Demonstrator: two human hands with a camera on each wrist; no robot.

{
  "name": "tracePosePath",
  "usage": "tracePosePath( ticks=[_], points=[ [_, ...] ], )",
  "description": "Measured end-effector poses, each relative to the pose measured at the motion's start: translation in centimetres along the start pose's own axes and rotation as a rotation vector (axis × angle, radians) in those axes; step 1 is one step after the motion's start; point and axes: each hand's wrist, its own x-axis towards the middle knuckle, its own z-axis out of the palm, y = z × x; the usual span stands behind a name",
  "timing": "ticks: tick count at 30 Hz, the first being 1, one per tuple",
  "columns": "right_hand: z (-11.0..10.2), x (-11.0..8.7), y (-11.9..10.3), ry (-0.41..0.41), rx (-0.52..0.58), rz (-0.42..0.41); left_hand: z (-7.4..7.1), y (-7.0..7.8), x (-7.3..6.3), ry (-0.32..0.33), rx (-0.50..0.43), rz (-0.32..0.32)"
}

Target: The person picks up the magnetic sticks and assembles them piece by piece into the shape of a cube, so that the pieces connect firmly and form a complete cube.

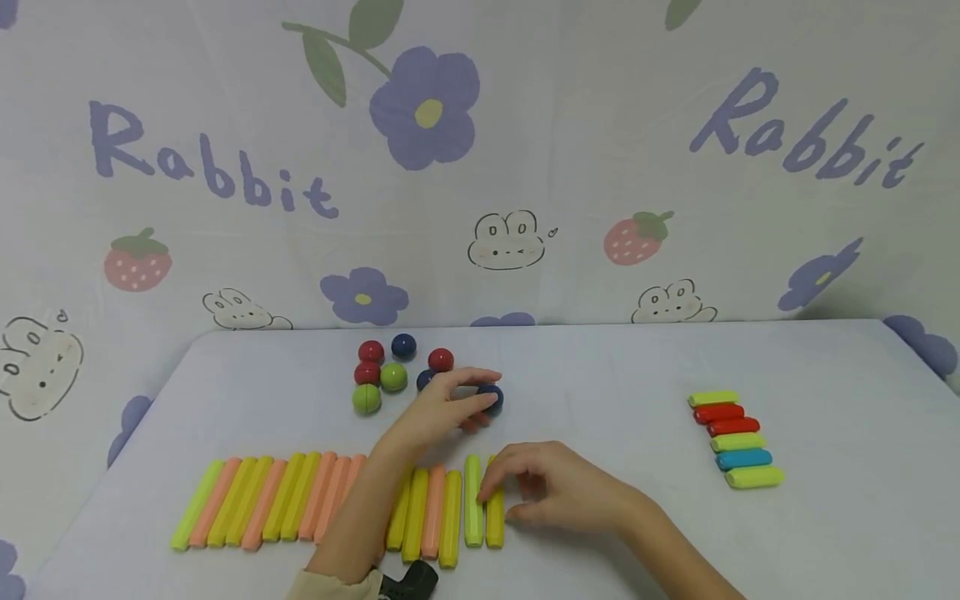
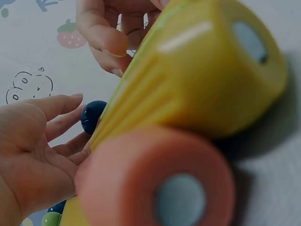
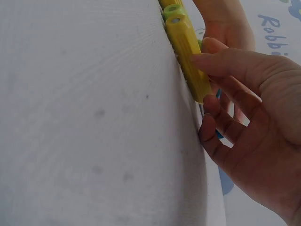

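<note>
My left hand (image 1: 442, 408) reaches across the row of sticks, its fingers extended about a dark blue ball (image 1: 495, 392) on the white table (image 1: 600, 375). In the left wrist view the same ball (image 2: 92, 117) sits close by the fingertips, with the thumb tip just above it. At the right end of the row, my right hand (image 1: 562, 487) holds a yellow stick (image 1: 496, 533) between thumb and fingers. The right wrist view has the thumb on this ribbed stick (image 3: 184, 42). A light green stick (image 1: 472, 500) lies just left of it.
Several red, green and dark blue balls (image 1: 393, 377) cluster behind my left hand. Yellow and salmon sticks (image 1: 255, 500) line the front left, partly hidden by my left forearm. Short coloured sticks (image 1: 738, 442) lie at the right. A patterned cloth (image 1: 562, 167) hangs behind.
</note>
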Motion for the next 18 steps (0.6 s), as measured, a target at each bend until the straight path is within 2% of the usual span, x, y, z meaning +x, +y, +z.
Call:
tracePosePath(
  ticks=[7, 13, 18],
  points=[
    [-0.07, -0.05, -0.12, -0.014, -0.063, 0.020, 0.47, -0.32, 0.01, 0.035, 0.031, 0.011],
    [0.04, -0.08, -0.49, -0.016, -0.135, 0.076, 0.62, -0.19, -0.11, 0.049, 0.059, -0.009],
    [-0.13, -0.09, -0.63, 0.009, -0.232, 0.101, 0.68, 0.03, -0.19, 0.048, 0.061, -0.009]
  ],
)
